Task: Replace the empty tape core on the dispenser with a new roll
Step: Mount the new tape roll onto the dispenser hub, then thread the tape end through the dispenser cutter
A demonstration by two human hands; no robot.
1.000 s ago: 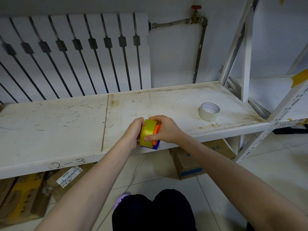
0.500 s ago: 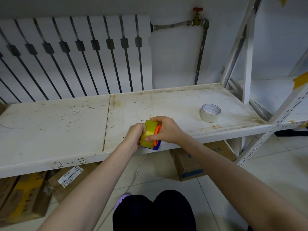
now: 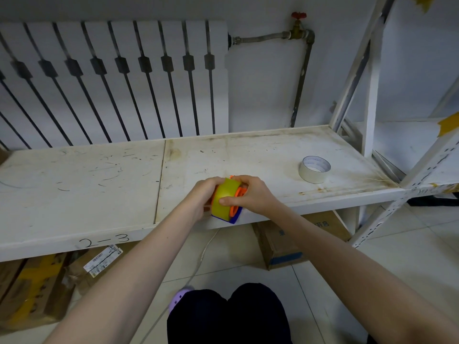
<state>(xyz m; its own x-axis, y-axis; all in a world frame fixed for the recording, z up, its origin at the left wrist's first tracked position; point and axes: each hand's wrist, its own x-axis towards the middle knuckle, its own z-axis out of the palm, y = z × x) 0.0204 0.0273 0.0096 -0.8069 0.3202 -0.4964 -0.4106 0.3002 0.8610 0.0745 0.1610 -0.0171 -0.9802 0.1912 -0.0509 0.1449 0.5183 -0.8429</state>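
Observation:
A yellow tape roll (image 3: 224, 201) sits on a dispenser with an orange hub (image 3: 237, 198) and a blue body (image 3: 233, 219), held at the front edge of the white shelf (image 3: 99, 180). My left hand (image 3: 202, 198) grips the roll and dispenser from the left side. My right hand (image 3: 248, 194) holds them from the right, thumb pressed on the roll's face. A pale, nearly empty tape core (image 3: 314, 169) lies flat on the shelf to the right, apart from both hands.
A white radiator (image 3: 111, 78) and a pipe with a red valve (image 3: 298, 16) stand behind the shelf. A white rack upright (image 3: 370, 95) rises at the right. Cardboard boxes (image 3: 298, 242) lie on the tiled floor under the shelf. My knees are at the bottom.
Both hands have stayed on the roll and dispenser, shifting only slightly on the yellow roll. The pale core has not moved.

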